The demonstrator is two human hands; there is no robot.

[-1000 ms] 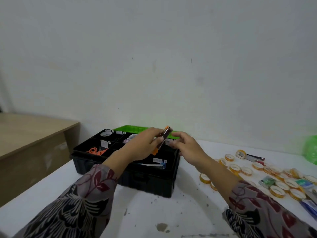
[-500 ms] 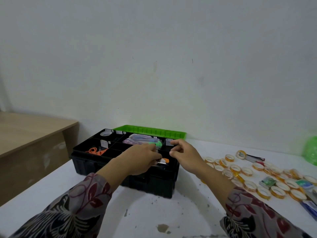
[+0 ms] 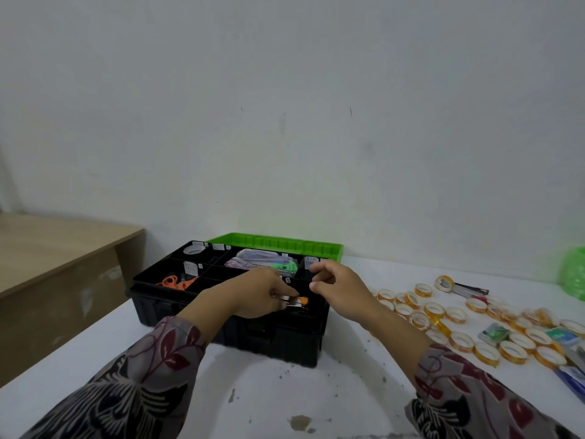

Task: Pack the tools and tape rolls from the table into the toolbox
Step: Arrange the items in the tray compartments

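As the left hand pinches an orange-tipped tool down in the toolbox beneath it, the right hand hangs alongside, loose and empty, likely next to reach tape rolls at its right.

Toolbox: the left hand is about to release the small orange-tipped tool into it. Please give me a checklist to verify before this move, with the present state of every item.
1. The left hand grips the orange-tipped tool firmly: ok.
2. The tool is over the front right compartment of the toolbox: ok.
3. The tool already rests on the compartment floor: cannot tell, the hand hides it.
4. The green lid is open and out of the way: ok.
5. The right hand holds nothing, so it is free for the next pick: ok.
6. All the tape rolls are packed: not ok, many lie on the table.
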